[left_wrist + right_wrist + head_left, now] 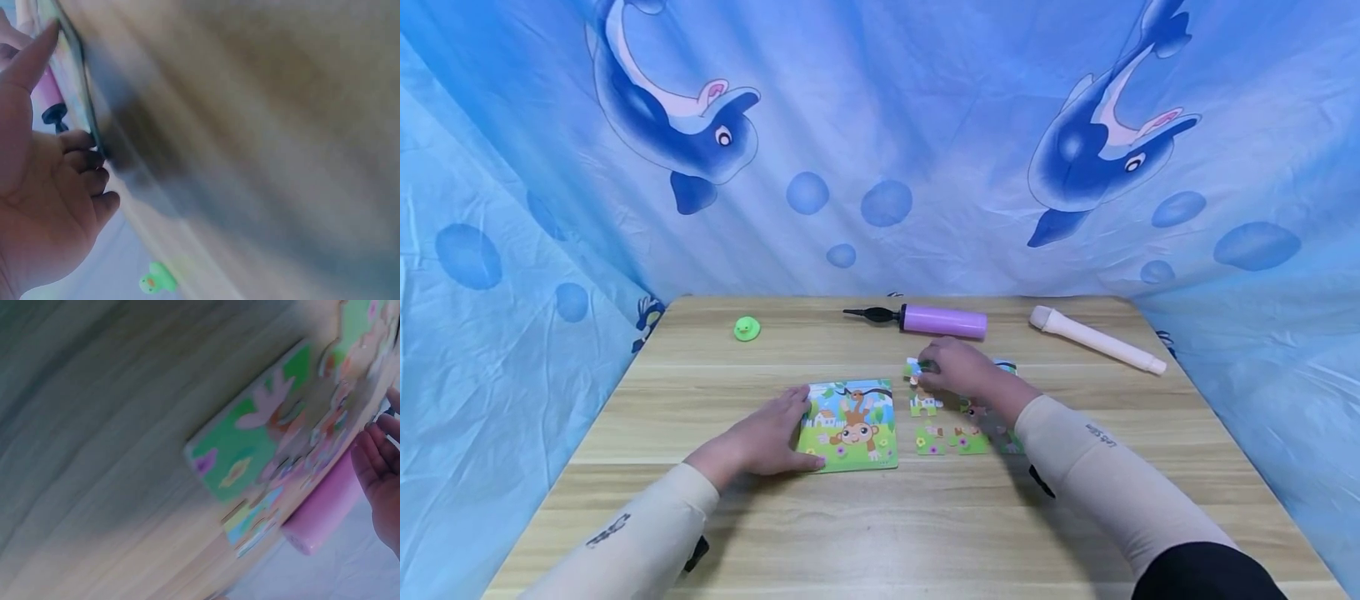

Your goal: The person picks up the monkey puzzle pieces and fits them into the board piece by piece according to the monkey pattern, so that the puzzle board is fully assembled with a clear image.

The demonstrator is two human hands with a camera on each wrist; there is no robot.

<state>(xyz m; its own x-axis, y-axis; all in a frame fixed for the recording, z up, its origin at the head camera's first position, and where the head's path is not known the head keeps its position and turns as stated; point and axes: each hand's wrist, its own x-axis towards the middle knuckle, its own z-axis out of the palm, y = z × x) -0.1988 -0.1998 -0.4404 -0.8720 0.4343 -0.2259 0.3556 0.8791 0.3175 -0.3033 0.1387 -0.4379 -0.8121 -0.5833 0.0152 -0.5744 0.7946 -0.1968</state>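
Note:
A square puzzle board [853, 429] printed with a hanging monkey lies flat on the table. Against its left edge rests my left hand [775, 432], thumb spread at the lower left corner and fingertips at the upper left. Right of the board, several loose jigsaw pieces [973, 442] lie in rough rows. My right hand [958, 367] is over their far rows, thumb and fingers pinching a small jigsaw piece [912, 369] at the far left of the group. Part of the pieces is hidden under this hand and forearm. In the right wrist view, a green corner piece [244, 450] shows up close.
Along the back of the wooden table [880, 533] are a green toy duck [747, 328], a purple hand pump [943, 322] with a black nozzle, and a pale tube [1097, 340]. A blue dolphin-print curtain [880, 108] encloses the table's back and sides.

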